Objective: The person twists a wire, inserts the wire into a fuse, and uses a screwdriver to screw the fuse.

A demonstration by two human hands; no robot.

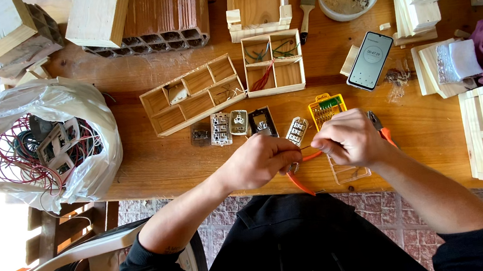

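At table (pixel 154 162) front edge, my left hand (pixel 259 162) and right hand (pixel 346 139) both pinch a thin orange wire (pixel 309 157) between them; it's bent, looping down under the left hand.

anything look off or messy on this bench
Mostly tidy. The clear plastic bag of tangled wires and switch parts slumps over the table's left edge, and the long wooden divider tray lies askew beside the square one.
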